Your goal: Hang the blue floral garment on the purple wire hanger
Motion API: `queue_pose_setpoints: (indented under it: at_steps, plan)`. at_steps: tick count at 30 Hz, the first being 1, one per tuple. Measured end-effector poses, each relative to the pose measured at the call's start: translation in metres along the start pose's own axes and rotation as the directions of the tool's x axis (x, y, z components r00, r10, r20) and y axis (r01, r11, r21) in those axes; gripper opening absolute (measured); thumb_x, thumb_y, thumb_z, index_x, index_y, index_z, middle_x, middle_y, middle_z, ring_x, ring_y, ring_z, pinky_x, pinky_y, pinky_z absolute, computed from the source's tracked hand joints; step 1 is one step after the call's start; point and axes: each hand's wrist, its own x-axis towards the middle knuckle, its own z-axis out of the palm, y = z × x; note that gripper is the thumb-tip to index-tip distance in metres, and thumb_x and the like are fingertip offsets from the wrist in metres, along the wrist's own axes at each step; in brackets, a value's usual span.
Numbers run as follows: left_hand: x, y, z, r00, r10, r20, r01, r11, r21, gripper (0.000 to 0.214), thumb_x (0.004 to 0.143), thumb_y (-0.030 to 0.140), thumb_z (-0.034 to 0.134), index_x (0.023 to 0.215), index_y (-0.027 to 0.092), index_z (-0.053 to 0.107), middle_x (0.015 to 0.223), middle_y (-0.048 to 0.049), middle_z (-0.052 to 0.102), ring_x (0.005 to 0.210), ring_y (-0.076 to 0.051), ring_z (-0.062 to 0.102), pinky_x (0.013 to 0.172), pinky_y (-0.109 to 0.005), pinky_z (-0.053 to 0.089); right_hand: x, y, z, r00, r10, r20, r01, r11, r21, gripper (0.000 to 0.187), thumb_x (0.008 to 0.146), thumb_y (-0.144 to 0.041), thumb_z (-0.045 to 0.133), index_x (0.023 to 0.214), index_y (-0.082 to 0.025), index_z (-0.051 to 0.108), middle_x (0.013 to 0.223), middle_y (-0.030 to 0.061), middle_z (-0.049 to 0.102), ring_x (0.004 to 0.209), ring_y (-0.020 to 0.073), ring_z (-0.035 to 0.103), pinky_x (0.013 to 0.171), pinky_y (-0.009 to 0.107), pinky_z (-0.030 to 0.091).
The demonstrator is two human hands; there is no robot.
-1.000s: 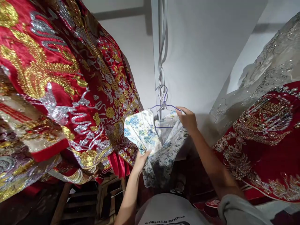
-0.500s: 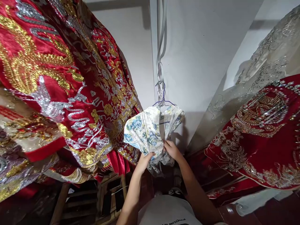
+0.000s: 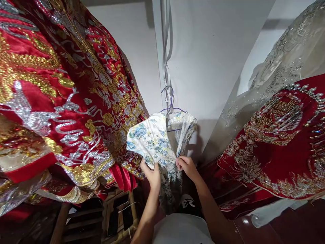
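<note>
Head view: floral garment (image 3: 154,140) hangs on purple hanger (image 3: 172,105), hook up at white cord (image 3: 166,69), b/w red embroidered jacket (image 3: 101,98) & red beaded garment (image 3: 276,159); L hand (image 3: 152,174) grips its side, thumb in front, other fingers partly hidden; R hand (image 3: 186,166) pinches front edge near base of V-neck, fingers curled closed; prob. best w/ light, even tension, hands level, no hard downward tug, b/c shoulders could slip off thin hanger.
</note>
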Motion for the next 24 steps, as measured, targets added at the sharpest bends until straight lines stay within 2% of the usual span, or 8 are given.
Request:
queue_pose_setpoints:
  at_steps: [2, 3, 5, 8, 12, 15, 18, 24]
  plan:
    - [-0.014, -0.008, 0.012, 0.956, 0.205, -0.208, -0.18, 0.974, 0.135, 0.06, 0.085, 0.037, 0.065, 0.137, 0.018, 0.043, 0.15, -0.0203, 0.041, 0.149, -0.031, 0.033, 0.125, -0.05, 0.024, 0.002, 0.0, 0.0, 0.998, 0.028, 0.056, -0.029, 0.999, 0.017, 0.039, 0.093, -0.049, 0.056, 0.065, -0.021, 0.059, 0.052, 0.0, 0.054, 0.05, 0.0143, 0.048, 0.053, 0.029, 0.04]
    - [-0.021, -0.011, 0.018, 0.931, 0.284, -0.23, -0.246, 0.952, 0.182, 0.058, 0.085, 0.037, 0.066, 0.135, 0.018, 0.045, 0.148, -0.0211, 0.042, 0.147, -0.032, 0.036, 0.124, -0.05, 0.027, 0.004, 0.001, 0.001, 0.996, 0.039, 0.081, -0.041, 0.999, 0.021, 0.039, 0.093, -0.049, 0.056, 0.065, -0.021, 0.059, 0.05, -0.0003, 0.055, 0.048, 0.0139, 0.047, 0.052, 0.028, 0.039]
    - [-0.032, -0.015, 0.03, 0.931, 0.35, -0.102, -0.328, 0.926, 0.188, 0.046, 0.086, 0.039, 0.067, 0.126, 0.02, 0.053, 0.137, -0.0186, 0.052, 0.137, -0.032, 0.048, 0.119, -0.05, 0.035, 0.006, 0.003, 0.004, 0.991, 0.057, 0.123, -0.059, 0.998, 0.013, 0.039, 0.093, -0.048, 0.056, 0.066, -0.021, 0.06, 0.048, -0.0007, 0.055, 0.044, 0.013, 0.047, 0.05, 0.027, 0.037]
    - [-0.038, -0.011, 0.041, 0.946, 0.295, 0.135, -0.31, 0.945, 0.106, 0.023, 0.09, 0.042, 0.06, 0.103, 0.024, 0.061, 0.104, -0.0097, 0.065, 0.106, -0.028, 0.063, 0.1, -0.044, 0.049, 0.009, 0.005, 0.005, 0.98, 0.075, 0.183, -0.074, 0.997, -0.013, 0.039, 0.094, -0.048, 0.056, 0.066, -0.02, 0.061, 0.045, -0.0009, 0.056, 0.04, 0.0117, 0.044, 0.047, 0.026, 0.035]
    - [-0.033, 0.0, 0.043, 0.941, 0.252, 0.227, -0.276, 0.958, 0.082, 0.022, 0.094, 0.041, 0.053, 0.082, 0.024, 0.058, 0.081, -0.0044, 0.061, 0.081, -0.023, 0.06, 0.08, -0.036, 0.051, 0.013, -0.003, -0.002, 0.955, 0.111, 0.276, -0.115, 0.993, 0.001, 0.04, 0.091, -0.051, 0.058, 0.071, -0.017, 0.066, 0.045, 0.0003, 0.06, 0.036, 0.0095, 0.037, 0.042, 0.024, 0.029]
    - [-0.025, 0.006, 0.042, 0.9, 0.28, 0.333, -0.329, 0.939, 0.099, 0.028, 0.097, 0.038, 0.049, 0.074, 0.024, 0.056, 0.077, -0.0045, 0.057, 0.077, -0.022, 0.057, 0.075, -0.034, 0.049, 0.028, -0.026, -0.014, 0.981, 0.111, 0.156, -0.125, 0.989, 0.078, 0.041, 0.083, -0.057, 0.064, 0.069, -0.018, 0.065, 0.044, 0.0003, 0.058, 0.035, 0.0094, 0.036, 0.04, 0.024, 0.025]
    - [-0.015, 0.007, 0.045, 0.845, 0.295, 0.446, -0.385, 0.915, 0.124, 0.029, 0.098, 0.036, 0.047, 0.073, 0.024, 0.056, 0.076, -0.0054, 0.056, 0.075, -0.022, 0.056, 0.071, -0.033, 0.046, 0.058, -0.069, -0.026, 0.999, 0.036, -0.007, -0.035, 0.988, 0.15, 0.04, 0.078, -0.057, 0.068, 0.067, -0.018, 0.065, 0.046, 0.0005, 0.058, 0.037, 0.0093, 0.038, 0.04, 0.025, 0.025]
    - [0.003, 0.003, 0.046, 0.701, 0.309, 0.643, -0.523, 0.836, 0.168, 0.02, 0.094, 0.02, 0.047, 0.076, 0.021, 0.055, 0.08, -0.0059, 0.058, 0.077, -0.021, 0.057, 0.068, -0.03, 0.044, 0.106, -0.145, -0.025, 0.966, -0.197, -0.169, 0.221, 0.966, 0.135, 0.033, 0.081, -0.047, 0.066, 0.069, -0.016, 0.066, 0.049, -0.0002, 0.058, 0.041, 0.0079, 0.04, 0.042, 0.023, 0.029]
